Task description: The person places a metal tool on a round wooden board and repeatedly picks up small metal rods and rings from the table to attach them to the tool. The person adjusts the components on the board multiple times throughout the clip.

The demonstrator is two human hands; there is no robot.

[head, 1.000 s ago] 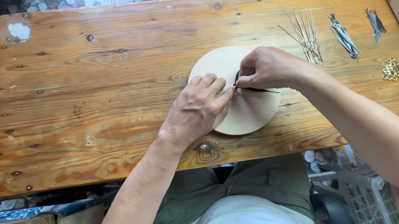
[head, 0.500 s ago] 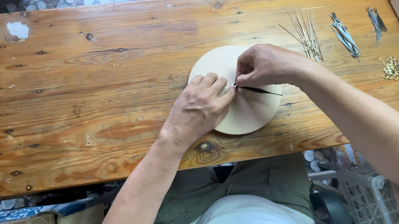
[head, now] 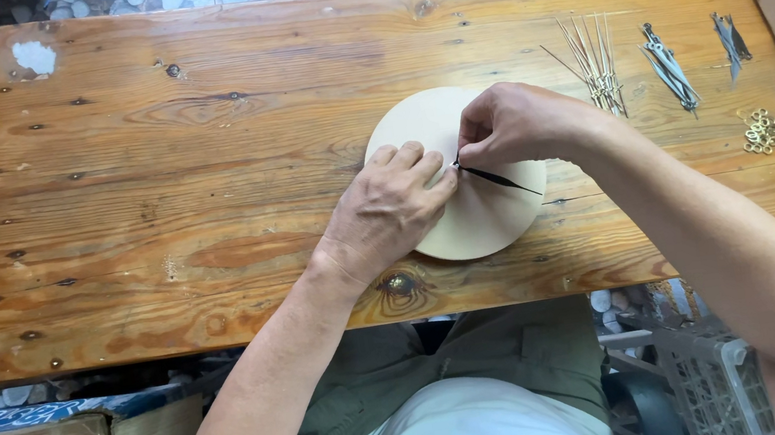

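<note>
Table: While both hands work at its middle, the wooden table carries everything.
Disc: a pale round disc lies flat near the front edge, right of centre.
Left hand: the left hand presses flat on the disc, fingers together, gripping nothing.
Right hand: the right hand pinches the inner end of the black clock hand at the disc's centre.
Clock hand: the thin black clock hand points toward the front right corner.
Spare hands: metal clock hands lie toward the back right.
Rings: small brass rings sit near the right edge.
</note>
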